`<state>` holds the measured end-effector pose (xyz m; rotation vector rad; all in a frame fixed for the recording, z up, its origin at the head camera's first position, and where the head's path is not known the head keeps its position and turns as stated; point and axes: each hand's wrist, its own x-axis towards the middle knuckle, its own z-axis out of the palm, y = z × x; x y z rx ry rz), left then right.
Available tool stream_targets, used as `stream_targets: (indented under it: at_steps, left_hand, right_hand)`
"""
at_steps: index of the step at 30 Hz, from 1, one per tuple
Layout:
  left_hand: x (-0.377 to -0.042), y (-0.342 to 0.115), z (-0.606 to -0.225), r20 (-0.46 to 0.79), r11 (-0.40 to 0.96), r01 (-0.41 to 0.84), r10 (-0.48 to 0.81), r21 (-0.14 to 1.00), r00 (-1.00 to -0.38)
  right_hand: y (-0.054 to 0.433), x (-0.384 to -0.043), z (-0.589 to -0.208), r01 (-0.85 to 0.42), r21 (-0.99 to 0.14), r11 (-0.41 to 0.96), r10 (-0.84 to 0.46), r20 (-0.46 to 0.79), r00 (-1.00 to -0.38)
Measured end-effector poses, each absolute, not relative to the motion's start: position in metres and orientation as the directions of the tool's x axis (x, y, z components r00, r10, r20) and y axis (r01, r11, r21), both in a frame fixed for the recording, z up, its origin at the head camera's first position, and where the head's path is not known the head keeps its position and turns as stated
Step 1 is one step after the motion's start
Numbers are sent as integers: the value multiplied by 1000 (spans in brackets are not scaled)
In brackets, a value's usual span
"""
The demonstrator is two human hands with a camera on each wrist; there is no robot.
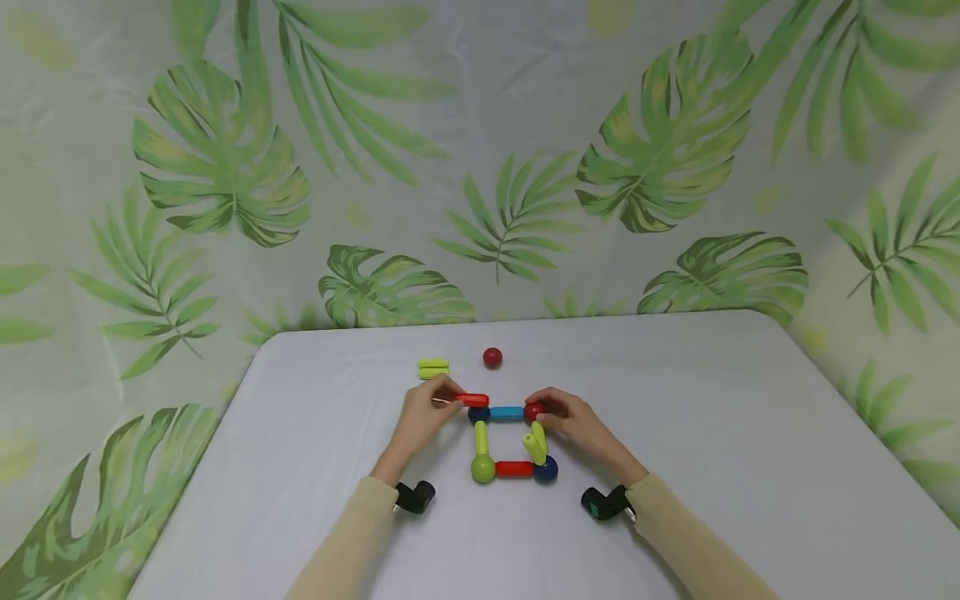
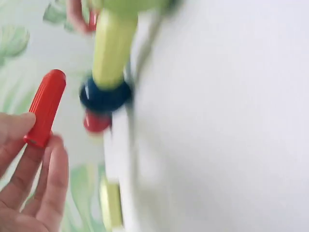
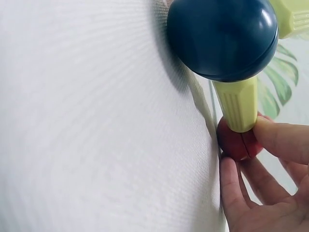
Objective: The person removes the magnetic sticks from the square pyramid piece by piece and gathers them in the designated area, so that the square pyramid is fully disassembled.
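My left hand [image 1: 420, 417] pinches a red rod [image 2: 46, 108] by one end between thumb and fingers. In the head view that rod sits just above a dark blue ball [image 1: 478, 414], a corner of a square frame of rods and balls. With thumb and fingertips my right hand [image 1: 576, 423] grips the red ball [image 3: 236, 140] at the far right corner. A light blue rod [image 1: 507, 413] joins these corners. Nearer me are a green ball [image 1: 483, 468], a red connecting rod [image 1: 514, 469] and another dark blue ball [image 3: 222, 38], from which a yellow-green rod [image 3: 293, 17] sticks up.
A loose red ball [image 1: 492, 357] lies behind the frame. Two yellow-green rods [image 1: 433, 374] lie side by side at the back left, beyond my left hand. Everything rests on a white-covered table [image 1: 675, 375], with a leaf-patterned cloth [image 1: 525, 100] hanging behind it.
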<state>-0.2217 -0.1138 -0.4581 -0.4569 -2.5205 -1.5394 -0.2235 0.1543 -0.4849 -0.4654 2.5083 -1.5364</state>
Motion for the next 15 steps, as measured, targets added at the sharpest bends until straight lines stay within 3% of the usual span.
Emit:
stream_targets:
  at_steps: [4, 7, 15]
  left_hand:
    - [-239, -145, -466, 195, 496, 172, 7, 851, -981]
    - [-253, -157, -472, 140, 539, 106, -23, 836, -990]
    - [-277, -157, -471, 148, 665, 96, -22, 741, -989]
  right_hand:
    - [155, -223, -484, -168, -887, 431, -343, 11, -939]
    - [154, -221, -482, -164, -893, 419, -342, 13, -940]
    - [155, -221, -481, -186, -899, 397, -356, 36, -934]
